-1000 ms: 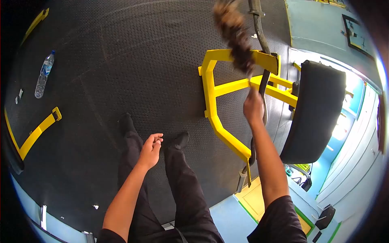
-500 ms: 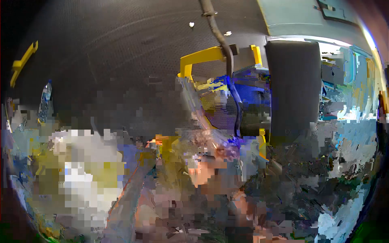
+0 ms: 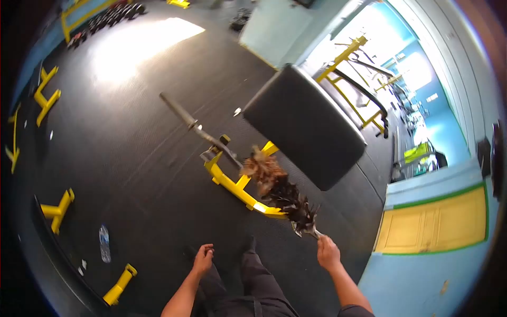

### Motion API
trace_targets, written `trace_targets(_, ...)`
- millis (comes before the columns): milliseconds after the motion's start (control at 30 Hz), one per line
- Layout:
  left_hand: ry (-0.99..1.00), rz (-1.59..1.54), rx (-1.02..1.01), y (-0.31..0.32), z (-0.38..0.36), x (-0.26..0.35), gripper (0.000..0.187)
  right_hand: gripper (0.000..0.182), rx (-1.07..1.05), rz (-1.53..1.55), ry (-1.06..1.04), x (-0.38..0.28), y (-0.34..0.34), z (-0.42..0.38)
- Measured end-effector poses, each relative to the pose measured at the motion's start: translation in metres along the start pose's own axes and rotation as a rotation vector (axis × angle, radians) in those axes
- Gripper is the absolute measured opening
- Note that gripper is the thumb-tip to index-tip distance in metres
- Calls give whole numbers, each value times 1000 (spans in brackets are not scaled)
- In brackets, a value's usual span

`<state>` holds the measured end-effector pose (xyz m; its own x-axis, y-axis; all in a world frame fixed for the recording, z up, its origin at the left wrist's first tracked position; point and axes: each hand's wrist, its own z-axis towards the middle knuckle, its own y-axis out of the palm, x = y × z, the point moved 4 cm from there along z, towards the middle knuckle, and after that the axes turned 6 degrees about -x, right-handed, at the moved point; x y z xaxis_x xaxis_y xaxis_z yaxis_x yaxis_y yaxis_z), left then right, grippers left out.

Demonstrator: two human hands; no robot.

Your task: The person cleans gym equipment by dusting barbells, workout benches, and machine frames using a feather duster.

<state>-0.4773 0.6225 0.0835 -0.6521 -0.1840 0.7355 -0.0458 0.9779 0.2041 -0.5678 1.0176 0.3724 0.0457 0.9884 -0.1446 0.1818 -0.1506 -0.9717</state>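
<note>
My right hand (image 3: 328, 253) is closed around the handle of a brown feather duster (image 3: 280, 187). The duster's feathers lie over the yellow frame (image 3: 237, 193) of a bench and near the end of a metal bar (image 3: 195, 127). Beyond it is the bench's black padded board (image 3: 306, 124), standing tilted. My left hand (image 3: 203, 258) hangs low in front of my legs, touching no object; its fingers are loosely curled and partly apart.
A plastic bottle (image 3: 104, 244) lies on the dark floor (image 3: 153, 222) at the left, near a black bench (image 3: 63, 269) with yellow legs. Dumbbells (image 3: 108, 24) line a rack at the upper left. A blue wall with a yellow panel (image 3: 433, 224) stands at the right.
The earlier frame is badly broken up. The view has turned, and the padded board now looks tilted. The duster and both hands now show clearly; their earlier state cannot be made out.
</note>
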Motion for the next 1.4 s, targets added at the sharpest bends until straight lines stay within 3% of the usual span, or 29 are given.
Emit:
trace_targets(133,75,161,-152,49,-8,29,28,19,66,251,283,52,28,-108)
trace_targets(300,102,305,-172,129,-11,60,29,25,46,535,647,116,84,-195)
trace_targets(400,79,350,-139,182,-13,48,29,25,80,645,615,154,107,-209)
trace_targets(500,61,396,-133,235,-17,28,29,27,-82,755,605,194,105,-211)
trace_targets(700,56,476,-152,329,-22,3,31,28,-120,727,492,282,107,-211)
trace_targets(833,85,499,-149,362,-16,0,32,27,-107,654,459,330,96,-201)
trace_targets(1133,68,468,88,450,32,-24,32,23,-121,666,337,439,66,-132)
trace_targets(1300,-4,588,170,566,78,-53,35,22,-221,652,308,532,49,-125)
trace_targets(1367,36,738,96,604,125,-100,38,18,-159,669,314,579,41,-124)
trace_targets(1400,75,745,17,638,120,-84,39,18,-152,646,285,602,38,-123)
